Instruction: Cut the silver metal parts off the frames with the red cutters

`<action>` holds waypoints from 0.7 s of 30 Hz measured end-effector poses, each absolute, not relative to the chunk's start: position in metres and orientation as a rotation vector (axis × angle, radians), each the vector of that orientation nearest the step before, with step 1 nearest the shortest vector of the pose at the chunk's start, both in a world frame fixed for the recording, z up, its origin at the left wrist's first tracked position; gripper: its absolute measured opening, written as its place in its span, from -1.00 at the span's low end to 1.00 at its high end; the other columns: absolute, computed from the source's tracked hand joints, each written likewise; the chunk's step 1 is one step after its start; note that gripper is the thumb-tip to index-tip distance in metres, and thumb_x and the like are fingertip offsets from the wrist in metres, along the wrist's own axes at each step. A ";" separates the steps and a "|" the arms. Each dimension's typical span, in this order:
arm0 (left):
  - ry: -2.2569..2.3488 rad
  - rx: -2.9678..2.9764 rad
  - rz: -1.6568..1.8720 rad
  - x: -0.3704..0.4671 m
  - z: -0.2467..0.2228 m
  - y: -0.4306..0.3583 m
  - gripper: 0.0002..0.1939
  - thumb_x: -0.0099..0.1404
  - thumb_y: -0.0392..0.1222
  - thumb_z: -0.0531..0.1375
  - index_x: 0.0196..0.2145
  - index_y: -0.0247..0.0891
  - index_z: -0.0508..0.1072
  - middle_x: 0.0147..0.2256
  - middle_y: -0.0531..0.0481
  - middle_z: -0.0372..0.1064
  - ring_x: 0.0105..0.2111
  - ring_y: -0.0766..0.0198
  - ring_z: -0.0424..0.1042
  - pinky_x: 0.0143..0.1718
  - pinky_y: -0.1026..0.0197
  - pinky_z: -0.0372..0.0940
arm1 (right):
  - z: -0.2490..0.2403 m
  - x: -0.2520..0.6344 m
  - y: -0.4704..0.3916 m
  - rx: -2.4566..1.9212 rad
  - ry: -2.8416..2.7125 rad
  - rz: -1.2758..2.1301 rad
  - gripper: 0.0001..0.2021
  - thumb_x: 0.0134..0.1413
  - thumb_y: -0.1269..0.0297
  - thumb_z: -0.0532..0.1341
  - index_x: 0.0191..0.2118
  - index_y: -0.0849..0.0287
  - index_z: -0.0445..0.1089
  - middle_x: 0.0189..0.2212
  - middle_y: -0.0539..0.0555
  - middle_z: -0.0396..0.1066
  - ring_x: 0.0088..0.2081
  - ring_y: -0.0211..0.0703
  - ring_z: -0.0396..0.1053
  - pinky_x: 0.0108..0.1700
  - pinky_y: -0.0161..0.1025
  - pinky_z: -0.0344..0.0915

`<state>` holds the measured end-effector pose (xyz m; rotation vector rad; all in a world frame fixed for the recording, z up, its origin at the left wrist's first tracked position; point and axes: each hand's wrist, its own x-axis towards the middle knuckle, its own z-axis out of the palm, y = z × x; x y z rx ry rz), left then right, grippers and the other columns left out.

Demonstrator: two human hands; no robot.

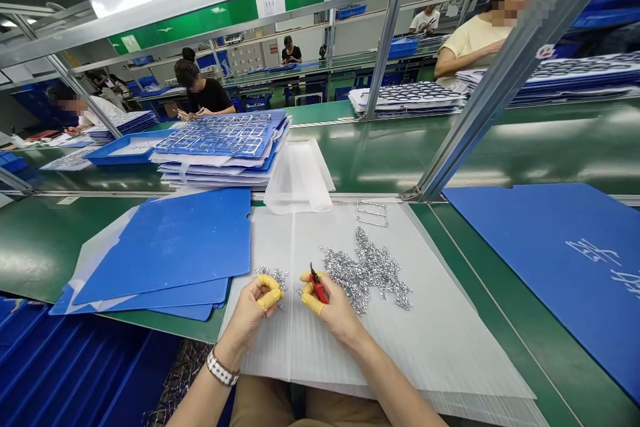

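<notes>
My left hand (253, 310), with yellow finger cots on thumb and index finger, is pinched closed; what sits between its fingertips is too small to make out. Red-handled side cutters (318, 285) rest in my right hand (337, 310), jaws pointing up and away from me. Yellow cots cover two of its fingers as well. A large heap of small shiny metal parts (367, 270) lies just beyond and right of my right hand. Behind my left fingers is a smaller pile of similar parts (273, 275). One rectangular metal frame (372, 213) lies past the large heap.
White foam sheets (425, 347) cover the bench under my hands. Blue plastic sheets (170, 253) lie on the left, another blue sheet (560, 260) on the right. Beyond stands a stack of sheets with metal frames (220, 140). A slanted metal post (465, 120) rises at right. Several people work farther back.
</notes>
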<state>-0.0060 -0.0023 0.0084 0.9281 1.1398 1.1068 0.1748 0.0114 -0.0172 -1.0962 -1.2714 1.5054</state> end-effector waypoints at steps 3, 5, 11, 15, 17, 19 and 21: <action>1.194 0.904 1.181 0.000 0.005 -0.005 -0.74 0.00 -0.16 0.36 -0.35 -0.28 0.44 -0.49 0.06 0.35 -0.58 0.46 0.22 -0.54 0.37 0.12 | -0.019 0.168 0.008 -1.119 -1.312 1.458 -0.71 -0.06 0.21 0.22 -0.16 0.12 0.30 -0.47 -0.07 0.28 -0.43 -0.25 0.27 -0.33 -0.27 0.25; 1.238 0.902 1.211 0.004 0.002 -0.005 -0.65 -0.02 -0.15 0.37 -0.25 -0.28 0.47 -0.48 0.04 0.39 -0.55 0.41 0.29 -0.49 0.33 0.19 | -0.020 0.164 0.007 -1.141 -1.324 1.420 -0.72 -0.05 0.22 0.20 -0.15 0.11 0.30 -0.46 -0.06 0.30 -0.44 -0.24 0.27 -0.33 -0.26 0.26; 1.331 0.923 1.195 0.011 -0.001 0.000 -0.72 -0.04 -0.12 0.36 -0.39 -0.33 0.47 -0.50 -0.01 0.45 -0.63 0.39 0.33 -0.53 0.29 0.22 | -0.019 0.156 0.008 -1.236 -1.331 1.282 -0.70 -0.05 0.21 0.17 -0.14 0.12 0.32 -0.44 -0.03 0.35 -0.39 -0.19 0.32 -0.29 -0.22 0.28; 1.338 0.918 1.196 0.012 -0.004 0.003 -0.74 -0.01 -0.12 0.34 -0.40 -0.31 0.42 -0.52 0.01 0.47 -0.70 0.43 0.27 -0.62 0.32 0.16 | -0.019 0.153 0.010 -1.246 -1.314 1.250 -0.69 -0.05 0.21 0.17 -0.12 0.13 0.32 -0.44 -0.01 0.36 -0.37 -0.16 0.34 -0.28 -0.21 0.29; 1.338 0.925 1.188 0.012 -0.007 0.004 -0.75 0.02 -0.13 0.32 -0.39 -0.31 0.40 -0.52 0.01 0.47 -0.71 0.44 0.26 -0.63 0.33 0.14 | -0.019 0.153 0.010 -1.244 -1.310 1.248 -0.69 -0.05 0.22 0.17 -0.12 0.14 0.31 -0.44 -0.02 0.36 -0.38 -0.17 0.33 -0.27 -0.21 0.28; 1.338 0.931 1.179 0.013 -0.008 0.004 -0.76 0.05 -0.14 0.31 -0.37 -0.31 0.40 -0.50 0.00 0.48 -0.71 0.44 0.26 -0.63 0.34 0.13 | -0.019 0.153 0.011 -1.239 -1.301 1.245 -0.69 -0.04 0.23 0.16 -0.12 0.14 0.30 -0.45 -0.03 0.34 -0.39 -0.19 0.32 -0.25 -0.22 0.28; 1.343 0.931 1.182 0.016 -0.008 0.004 -0.77 0.06 -0.14 0.30 -0.37 -0.31 0.40 -0.48 -0.01 0.48 -0.70 0.45 0.27 -0.62 0.34 0.13 | -0.019 0.153 0.011 -1.231 -1.284 1.238 -0.69 -0.04 0.22 0.17 -0.12 0.14 0.30 -0.45 -0.04 0.34 -0.40 -0.20 0.31 -0.25 -0.22 0.28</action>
